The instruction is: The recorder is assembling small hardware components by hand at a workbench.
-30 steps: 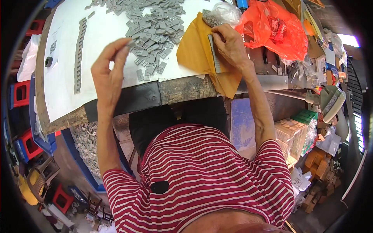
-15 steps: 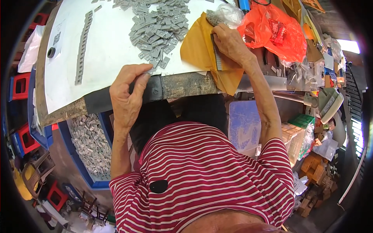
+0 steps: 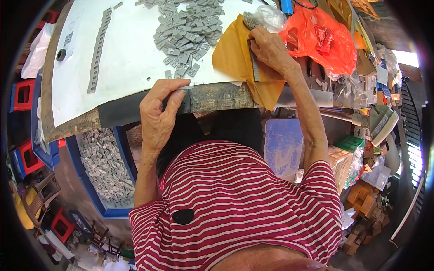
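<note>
My left hand [image 3: 159, 113] is at the table's near edge, thumb and forefinger pinching a small flat grey piece [image 3: 186, 87]. Just beyond it spreads a loose pile of similar grey rectangular pieces [image 3: 187, 34]. At the right, my right hand [image 3: 272, 50] is closed at the upper end of a narrow grey ridged strip [image 3: 256, 71], which lies against brown wrapping paper [image 3: 230, 49]. The paper hangs over the table's edge. Its fingertips are partly hidden, and whether the strip is one part or a row of pieces I cannot tell.
White sheeting [image 3: 126, 58] covers the table, with a long row of grey pieces [image 3: 99, 52] and a black ring [image 3: 61, 55] on it. A red plastic bag [image 3: 323, 43] lies beyond my right hand. Below left, a blue bin [image 3: 83, 176] holds many grey pieces.
My left hand has shifted a little to the right along the table's edge, and the grey piece in its fingertips now shows more clearly. My right hand stays at the strip.
</note>
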`<state>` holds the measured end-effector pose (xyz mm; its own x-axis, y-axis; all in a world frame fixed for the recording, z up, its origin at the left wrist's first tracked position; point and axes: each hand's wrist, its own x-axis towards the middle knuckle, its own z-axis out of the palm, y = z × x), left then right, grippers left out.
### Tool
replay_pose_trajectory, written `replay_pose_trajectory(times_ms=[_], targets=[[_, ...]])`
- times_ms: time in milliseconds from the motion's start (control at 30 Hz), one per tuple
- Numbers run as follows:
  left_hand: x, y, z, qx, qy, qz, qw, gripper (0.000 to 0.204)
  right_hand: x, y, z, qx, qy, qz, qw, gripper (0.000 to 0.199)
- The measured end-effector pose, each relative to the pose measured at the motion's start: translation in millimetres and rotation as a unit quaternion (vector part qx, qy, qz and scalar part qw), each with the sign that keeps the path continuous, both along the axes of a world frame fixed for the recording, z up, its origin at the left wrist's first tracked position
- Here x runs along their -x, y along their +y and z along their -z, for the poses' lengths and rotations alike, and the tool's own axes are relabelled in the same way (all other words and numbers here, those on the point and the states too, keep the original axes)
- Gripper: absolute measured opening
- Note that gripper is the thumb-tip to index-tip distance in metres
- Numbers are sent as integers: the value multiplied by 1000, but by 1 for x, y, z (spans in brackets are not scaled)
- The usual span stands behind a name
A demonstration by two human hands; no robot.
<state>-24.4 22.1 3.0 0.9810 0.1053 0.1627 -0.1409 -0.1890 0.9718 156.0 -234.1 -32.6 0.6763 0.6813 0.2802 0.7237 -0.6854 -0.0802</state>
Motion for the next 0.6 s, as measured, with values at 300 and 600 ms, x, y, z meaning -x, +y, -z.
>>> replay_pose_trajectory(times_ms=[300,600], targets=[[1,-9,2,1,-7,15,1000,15,0,0,2,1,-21,8,1000,10],[3,-12,6,6,6,15,1000,15,5,2,-7,-21,-26,-7,999,10]])
